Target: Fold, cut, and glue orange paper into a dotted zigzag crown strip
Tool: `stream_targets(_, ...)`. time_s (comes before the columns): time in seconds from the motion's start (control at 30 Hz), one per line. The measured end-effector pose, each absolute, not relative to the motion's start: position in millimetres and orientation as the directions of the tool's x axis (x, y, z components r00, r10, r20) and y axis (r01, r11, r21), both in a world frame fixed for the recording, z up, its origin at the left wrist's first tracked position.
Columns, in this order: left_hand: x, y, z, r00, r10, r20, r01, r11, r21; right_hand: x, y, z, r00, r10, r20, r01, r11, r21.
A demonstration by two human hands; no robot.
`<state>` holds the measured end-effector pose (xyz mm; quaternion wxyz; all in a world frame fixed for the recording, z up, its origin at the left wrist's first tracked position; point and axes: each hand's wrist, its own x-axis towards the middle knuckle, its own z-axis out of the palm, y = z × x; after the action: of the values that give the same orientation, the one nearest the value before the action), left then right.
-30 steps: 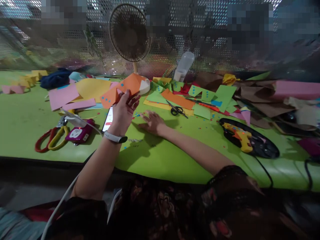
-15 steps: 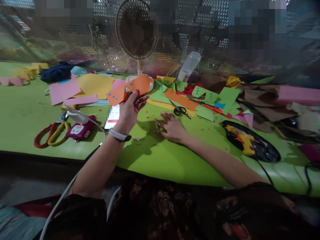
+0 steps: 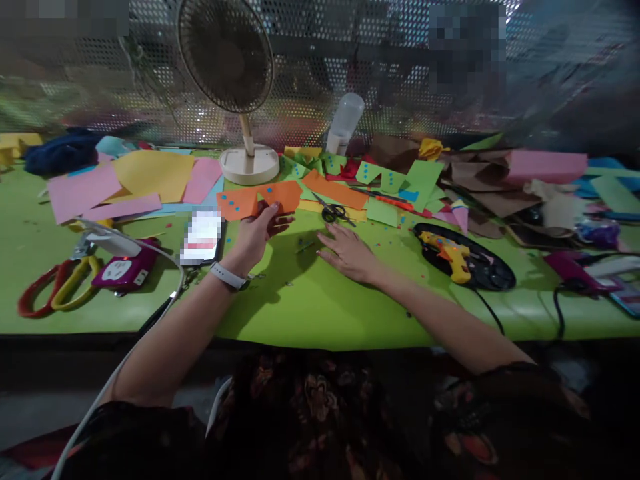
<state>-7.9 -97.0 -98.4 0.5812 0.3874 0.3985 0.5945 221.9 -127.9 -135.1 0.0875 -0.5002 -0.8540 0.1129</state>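
Note:
My left hand (image 3: 259, 233), with a white wristband, grips an orange paper cut-out (image 3: 257, 200) dotted with small blue stickers, held low over the green table (image 3: 310, 307). My right hand (image 3: 350, 253) lies flat on the table with fingers spread, holding nothing, just below small black scissors (image 3: 334, 213). Tiny coloured paper dots lie scattered around both hands.
A phone (image 3: 203, 237) lies left of my left hand. Further left are a purple punch (image 3: 123, 272) and red and yellow scissors (image 3: 47, 297). A fan (image 3: 230, 73) stands behind, a bottle (image 3: 345, 123) beside it. A yellow glue gun (image 3: 447, 252) rests on a black tray at right. Paper sheets cover the back.
My left hand has lowered the orange cut-out toward the table. My right hand slid a little to the right and stays flat. The camera view shifted right and up.

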Motion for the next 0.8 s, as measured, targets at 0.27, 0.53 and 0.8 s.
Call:
stream_targets(0.27,4.0,-106.0,-116.6,0.215,0.963,-0.165,-0.402,0.241,0.883,218.4,-125.4,-139.3,-0.537,0.843,0.019,0.828,0.531,-0.179)
stream_targets(0.53,5.2,-105.6,-118.6,0.221,0.944,-0.247,-0.351,0.313,0.883,222.8,-136.9,-129.2,-0.452,0.890,0.058,0.889,0.455,-0.059)
stream_targets(0.8,12.5,-112.0,-119.1,0.260,0.956,-0.140,-0.503,0.258,0.825,215.2,-143.8,-131.7,-0.467,0.882,0.060,0.882,0.469,-0.040)
